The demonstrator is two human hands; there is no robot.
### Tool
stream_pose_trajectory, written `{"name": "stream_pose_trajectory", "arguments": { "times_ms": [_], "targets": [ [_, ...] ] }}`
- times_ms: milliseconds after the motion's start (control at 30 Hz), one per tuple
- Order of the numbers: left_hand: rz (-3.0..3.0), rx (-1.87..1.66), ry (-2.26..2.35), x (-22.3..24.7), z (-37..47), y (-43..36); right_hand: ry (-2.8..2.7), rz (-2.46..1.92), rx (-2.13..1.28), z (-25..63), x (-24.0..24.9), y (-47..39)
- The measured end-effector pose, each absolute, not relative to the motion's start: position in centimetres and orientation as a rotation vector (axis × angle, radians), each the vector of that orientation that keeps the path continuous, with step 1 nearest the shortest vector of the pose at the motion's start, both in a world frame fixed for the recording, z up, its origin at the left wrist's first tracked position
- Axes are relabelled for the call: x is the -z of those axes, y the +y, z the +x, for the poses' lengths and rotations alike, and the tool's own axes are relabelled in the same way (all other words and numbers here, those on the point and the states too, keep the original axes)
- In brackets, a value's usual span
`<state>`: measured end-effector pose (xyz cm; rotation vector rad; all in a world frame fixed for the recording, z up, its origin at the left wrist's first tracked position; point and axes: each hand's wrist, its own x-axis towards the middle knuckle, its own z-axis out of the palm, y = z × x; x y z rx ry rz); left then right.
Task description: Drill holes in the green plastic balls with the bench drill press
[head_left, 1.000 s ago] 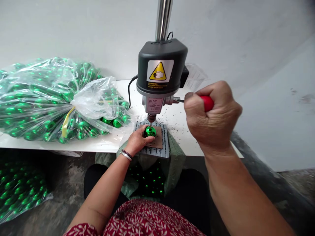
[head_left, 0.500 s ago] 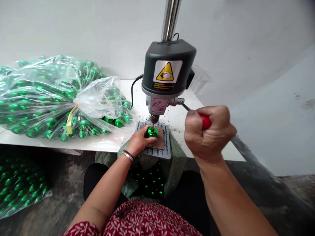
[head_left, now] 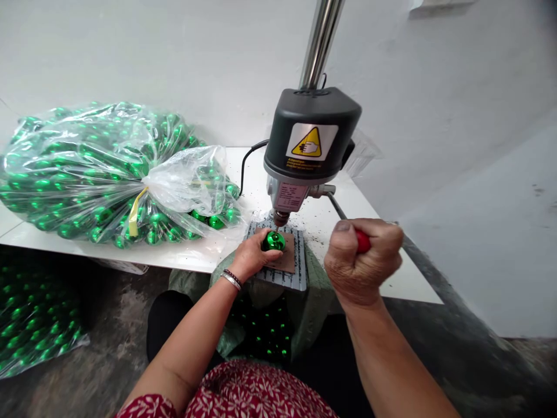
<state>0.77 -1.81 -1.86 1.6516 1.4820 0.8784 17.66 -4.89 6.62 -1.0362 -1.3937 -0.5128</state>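
Shiny green ball (head_left: 275, 244) under metal drill bit (head_left: 277, 229); penetration unconfirmed.
Your left hand (head_left: 253, 254) grips it; your right hand (head_left: 363, 261) clenches the round red knob (head_left: 362, 241); the ball-filled clear plastic bag (head_left: 82, 168) is tied.

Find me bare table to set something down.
The table looks mostly bare at its front right corner beside the right hand, and in a slim strip in front of the tied bag. Crowded: under that bag, and beneath the drill press, where the left hand holds a green ball.
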Motion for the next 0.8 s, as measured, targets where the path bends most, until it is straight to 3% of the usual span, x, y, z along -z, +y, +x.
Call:
{"name": "stream_pose_trajectory", "arguments": {
  "times_ms": [200, 533, 700, 800],
  "targets": [
    [1.649, -0.865, 1.484, 2.0, 0.7, -1.8, -1.412, -1.035, 0.428, 17.8, -5.7, -5.0],
    [1.679, -0.864, 1.27, 1.3, -0.3, -2.4, -1.251, -1.181, 0.151, 17.3, -13.8, -3.0],
    [1.861, -0.81, 1.119, 0.2, -2.4, -4.3, -1.212, -1.205, 0.125, 17.3, -14.1, -2.8],
    [1.829, -0.952, 1.333, -0.5, -4.5, -4.3, -1.189, -1.237, 0.107, 17.3, -13.9, -2.6]
  ]
}}
